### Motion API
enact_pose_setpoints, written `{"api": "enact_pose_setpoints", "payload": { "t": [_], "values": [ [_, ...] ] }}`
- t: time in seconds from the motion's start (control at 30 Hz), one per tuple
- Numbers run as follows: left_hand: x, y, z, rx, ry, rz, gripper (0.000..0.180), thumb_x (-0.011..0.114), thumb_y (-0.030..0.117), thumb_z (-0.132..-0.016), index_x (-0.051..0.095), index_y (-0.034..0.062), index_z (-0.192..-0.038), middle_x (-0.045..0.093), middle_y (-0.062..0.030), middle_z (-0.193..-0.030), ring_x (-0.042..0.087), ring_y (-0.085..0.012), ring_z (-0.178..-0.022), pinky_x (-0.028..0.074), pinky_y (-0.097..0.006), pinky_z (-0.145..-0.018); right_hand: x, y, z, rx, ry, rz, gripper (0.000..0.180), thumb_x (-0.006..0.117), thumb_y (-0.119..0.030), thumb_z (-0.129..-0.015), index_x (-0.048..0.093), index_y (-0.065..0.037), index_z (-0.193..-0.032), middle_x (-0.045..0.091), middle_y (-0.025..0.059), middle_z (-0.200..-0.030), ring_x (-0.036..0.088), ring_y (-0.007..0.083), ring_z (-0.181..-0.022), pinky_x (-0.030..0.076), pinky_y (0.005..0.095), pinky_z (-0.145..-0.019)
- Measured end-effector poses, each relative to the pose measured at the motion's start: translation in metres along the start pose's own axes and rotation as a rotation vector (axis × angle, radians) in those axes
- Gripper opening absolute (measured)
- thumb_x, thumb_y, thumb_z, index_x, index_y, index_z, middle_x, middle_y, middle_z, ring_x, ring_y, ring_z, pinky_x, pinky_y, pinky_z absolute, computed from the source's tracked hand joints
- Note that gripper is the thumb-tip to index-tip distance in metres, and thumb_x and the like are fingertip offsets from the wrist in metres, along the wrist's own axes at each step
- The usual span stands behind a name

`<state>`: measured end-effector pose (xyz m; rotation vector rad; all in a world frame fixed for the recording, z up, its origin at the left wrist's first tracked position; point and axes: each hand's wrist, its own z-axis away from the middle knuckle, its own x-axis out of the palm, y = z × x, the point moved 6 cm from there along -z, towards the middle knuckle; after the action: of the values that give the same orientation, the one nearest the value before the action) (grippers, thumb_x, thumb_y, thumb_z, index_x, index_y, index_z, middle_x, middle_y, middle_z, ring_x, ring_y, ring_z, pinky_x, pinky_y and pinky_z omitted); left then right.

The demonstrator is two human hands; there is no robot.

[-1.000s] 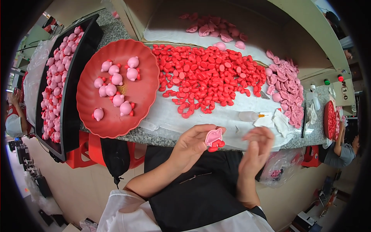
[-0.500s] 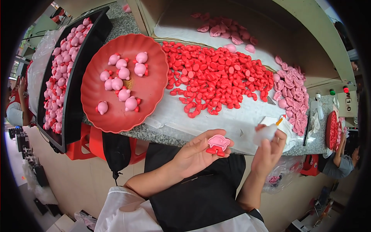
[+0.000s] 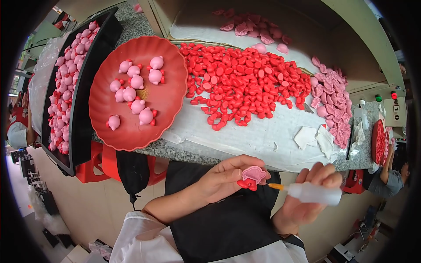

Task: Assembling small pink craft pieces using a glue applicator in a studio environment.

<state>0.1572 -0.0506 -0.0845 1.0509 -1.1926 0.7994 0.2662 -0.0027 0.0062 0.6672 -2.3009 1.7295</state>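
My left hand [image 3: 226, 175] is closed round a small figure [image 3: 253, 175], a pink hollow shell with a red piece at its lower edge. Its open side faces up. In my right hand [image 3: 302, 206] is a translucent white squeeze bottle [image 3: 315, 193], lying nearly level. The bottle's orange nozzle [image 3: 275, 186] points left, and its thin tip is at or very near the figure's right edge; contact I cannot tell. Beyond my hands, a heap of small red pieces [image 3: 245, 79] covers the middle of the white-papered bench. Pink shells [image 3: 331, 101] lie piled on the right.
A red scalloped plate [image 3: 171, 105] with several pink-and-red figures stands on the left. Beside it is a black tray [image 3: 83, 109] full of such figures. Crumpled white paper [image 3: 324, 141] lies on the bench paper [image 3: 210, 147]. More shells [image 3: 263, 33] lie at the back. Other people sit at both sides.
My right hand has turned the squeeze bottle so its nozzle points left, and brought it down towards the figure. My left hand has shifted slightly right and tilted the figure.
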Motion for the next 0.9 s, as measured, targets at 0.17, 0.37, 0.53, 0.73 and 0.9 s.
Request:
{"api": "enact_pose_setpoints", "payload": {
  "t": [0.17,0.37,0.53,0.73,0.9],
  "values": [
    [0.005,0.004,-0.001,0.024,0.001,-0.136,0.041,0.052,0.029,-0.074,0.044,0.0021,-0.104,0.047,-0.0158,-0.101,0.047,-0.0231,-0.094,0.035,-0.034,-0.082,0.019,-0.016,0.011,-0.381,-0.149,0.4,0.039,0.063,-0.031,-0.066,0.033,-0.007,-0.073,0.031,0.0027,-0.067,0.027,0.0094,-0.052,0.023,0.018,-0.043],
    [0.004,0.004,0.0,0.009,0.001,-0.149,0.04,0.052,0.029,-0.074,0.045,0.0028,-0.104,0.047,-0.0157,-0.1,0.047,-0.0226,-0.094,0.036,-0.032,-0.081,0.02,-0.013,0.014,-0.389,-0.328,0.248,0.046,0.076,-0.014,-0.048,0.043,-0.005,-0.079,0.042,0.0069,-0.075,0.039,0.0122,-0.056,0.033,0.0197,-0.042],
    [0.006,0.004,-0.001,-0.001,0.009,-0.146,0.04,0.052,0.029,-0.074,0.045,0.003,-0.104,0.047,-0.0156,-0.1,0.047,-0.0228,-0.094,0.037,-0.032,-0.079,0.022,-0.014,0.014,-0.398,-0.313,0.301,0.044,0.075,-0.022,-0.053,0.041,-0.005,-0.077,0.039,0.0045,-0.068,0.034,0.0093,-0.05,0.027,0.0179,-0.039],
    [0.005,0.004,-0.001,0.001,0.003,-0.143,0.04,0.053,0.029,-0.074,0.045,0.0032,-0.104,0.047,-0.0156,-0.1,0.047,-0.023,-0.094,0.038,-0.031,-0.078,0.023,-0.012,0.013,-0.398,-0.327,0.315,0.042,0.075,-0.02,-0.054,0.042,-0.005,-0.077,0.04,0.0051,-0.07,0.035,0.0092,-0.048,0.028,0.0176,-0.038],
    [0.005,0.004,-0.001,-0.004,0.006,-0.136,0.04,0.053,0.029,-0.074,0.045,0.0035,-0.104,0.047,-0.0156,-0.1,0.046,-0.023,-0.094,0.038,-0.031,-0.078,0.021,-0.01,0.015,-0.402,-0.332,0.34,0.043,0.075,-0.022,-0.054,0.042,-0.006,-0.078,0.041,0.005,-0.069,0.035,0.0084,-0.048,0.027,0.0168,-0.037]
  ]
}}
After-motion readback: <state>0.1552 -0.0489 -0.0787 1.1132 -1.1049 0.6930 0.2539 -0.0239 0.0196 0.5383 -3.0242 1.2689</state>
